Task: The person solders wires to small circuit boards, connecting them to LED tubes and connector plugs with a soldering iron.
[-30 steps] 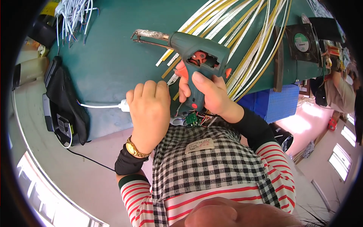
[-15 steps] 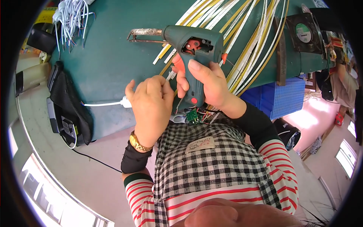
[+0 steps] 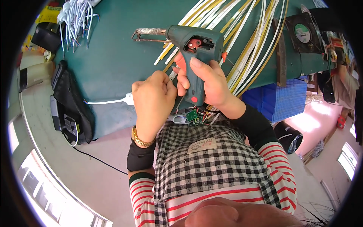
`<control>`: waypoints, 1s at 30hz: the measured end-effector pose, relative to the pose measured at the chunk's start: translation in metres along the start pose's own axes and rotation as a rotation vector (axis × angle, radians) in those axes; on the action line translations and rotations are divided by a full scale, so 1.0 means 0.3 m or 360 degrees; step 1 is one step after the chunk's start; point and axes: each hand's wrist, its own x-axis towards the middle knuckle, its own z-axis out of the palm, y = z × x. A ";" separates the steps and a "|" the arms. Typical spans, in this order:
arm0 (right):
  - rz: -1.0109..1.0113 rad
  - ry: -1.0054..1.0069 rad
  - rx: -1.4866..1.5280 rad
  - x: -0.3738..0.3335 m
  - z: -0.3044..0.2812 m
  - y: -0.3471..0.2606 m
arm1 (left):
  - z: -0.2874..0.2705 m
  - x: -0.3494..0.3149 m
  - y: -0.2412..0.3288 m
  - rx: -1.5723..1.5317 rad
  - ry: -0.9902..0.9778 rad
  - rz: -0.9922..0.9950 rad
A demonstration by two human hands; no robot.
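Note:
My right hand (image 3: 211, 81) is wrapped round the grip of a dark green soldering gun (image 3: 194, 81). Its metal tip points left, and the red motor parts show through an opening in the housing. My left hand (image 3: 155, 102) is closed in a pinch just left of the grip; what the fingers hold is hidden. A white cable with a thick white end (image 3: 128, 99) lies against the outer side of that hand. Near my apron, a small green circuit board (image 3: 192, 115) rests among thin wires below the gun. Yellow-and-white strips (image 3: 245, 56) fan out behind the gun.
A bundle of white cables (image 3: 77, 20) lies at the far left. A black mesh-covered object (image 3: 73, 102) stands along the left edge. To the right are a dark metal bar (image 3: 281, 56), a square fan (image 3: 302, 33) and a blue plastic crate (image 3: 285, 100).
My left hand has turned slightly, its fingers curling in tighter near the grip. The soldering gun has shifted a little to the right in the picture, still in my right hand.

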 end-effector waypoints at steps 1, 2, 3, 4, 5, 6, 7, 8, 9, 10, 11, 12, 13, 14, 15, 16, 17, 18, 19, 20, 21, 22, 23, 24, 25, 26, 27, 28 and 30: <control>0.0002 0.0013 0.0028 0.000 0.001 0.001 | 0.002 -0.005 0.000 0.0004 0.0002 0.0010; 0.0004 0.0027 0.0057 0.001 0.002 0.001 | 0.007 -0.012 -0.003 0.0060 0.0023 0.0069; -0.0002 0.0025 0.0058 0.002 0.003 0.003 | 0.009 -0.018 -0.003 0.0117 0.0045 0.0121; -0.0002 0.0020 0.0069 0.004 0.002 0.004 | 0.007 -0.018 -0.003 0.0119 0.0048 0.0126; -0.0001 0.0016 0.0081 0.005 -0.001 0.004 | 0.005 -0.018 -0.004 0.0084 0.0013 0.0124; -0.0006 0.0013 0.0080 0.007 -0.003 0.001 | 0.002 -0.016 -0.006 0.0049 -0.0018 0.0120; 0.0025 0.0020 0.0095 0.006 -0.007 -0.002 | 0.006 -0.015 -0.005 0.0050 -0.0015 0.0123; 0.0057 0.0029 0.0109 0.008 -0.011 -0.004 | 0.014 -0.014 -0.006 0.0059 0.0038 0.0123; 0.0054 0.0037 0.0109 0.009 -0.015 -0.004 | 0.022 -0.017 -0.007 0.0066 0.0083 0.0126; 0.0045 0.0013 0.0139 0.014 -0.020 -0.004 | 0.030 -0.020 -0.010 0.0061 0.0076 0.0132; 0.0036 -0.0009 0.0167 0.013 -0.022 -0.004 | 0.037 -0.022 -0.013 0.0101 0.0137 0.0163; 0.0037 -0.0002 0.0162 0.009 -0.022 -0.002 | 0.044 -0.023 -0.014 0.0140 0.0203 0.0189; -0.0013 -0.0004 0.0219 0.006 -0.021 0.001 | 0.045 -0.020 -0.013 0.0129 0.0200 0.0192; -0.0064 -0.0004 0.0276 0.000 -0.023 0.002 | 0.042 -0.016 -0.012 0.0160 0.0174 0.0192; -0.0216 -0.0006 0.0142 -0.003 -0.030 0.002 | 0.040 -0.011 -0.008 0.0194 0.0155 0.0192; -0.0218 -0.0004 0.0132 -0.016 -0.034 -0.009 | 0.043 -0.010 -0.004 0.0185 0.0159 0.0195; -0.0344 0.0012 0.0103 -0.041 -0.041 -0.026 | 0.047 -0.009 0.002 0.0190 0.0168 0.0188; -0.0466 0.0013 0.0081 -0.060 -0.047 -0.041 | 0.047 -0.009 0.000 0.0206 0.0184 0.0172; -0.0497 -0.0072 0.0138 -0.081 -0.058 -0.059 | 0.047 -0.014 -0.008 0.0209 0.0188 0.0159; -0.0482 -0.0087 0.0115 -0.102 -0.062 -0.079 | 0.047 -0.017 -0.016 0.0203 0.0200 0.0161; -0.0457 -0.0076 0.0085 -0.129 -0.068 -0.085 | 0.047 -0.019 -0.018 0.0189 0.0208 0.0176; -0.0437 -0.0058 0.0054 -0.157 -0.076 -0.089 | 0.049 -0.017 -0.021 0.0182 0.0205 0.0183; -0.0378 -0.0047 0.0008 -0.188 -0.092 -0.073 | 0.051 -0.016 -0.027 0.0180 0.0230 0.0198; -0.0322 -0.0035 -0.0040 -0.225 -0.111 -0.052 | 0.055 -0.013 -0.025 0.0174 0.0257 0.0217; -0.0221 0.0044 -0.0072 -0.267 -0.109 -0.035 | 0.054 -0.012 -0.024 0.0174 0.0259 0.0213; -0.0189 0.0027 -0.0228 -0.300 -0.116 -0.019 | 0.049 -0.010 -0.022 0.0165 0.0234 0.0199; -0.0229 0.0018 -0.0316 -0.337 -0.123 0.003 | 0.045 -0.010 -0.021 0.0157 0.0210 0.0186; -0.0266 0.0007 -0.0400 -0.367 -0.132 0.028 | 0.044 -0.011 -0.022 0.0162 0.0212 0.0178; -0.0246 -0.0151 -0.0699 -0.405 -0.158 0.064 | 0.049 -0.009 -0.021 0.0139 0.0204 0.0163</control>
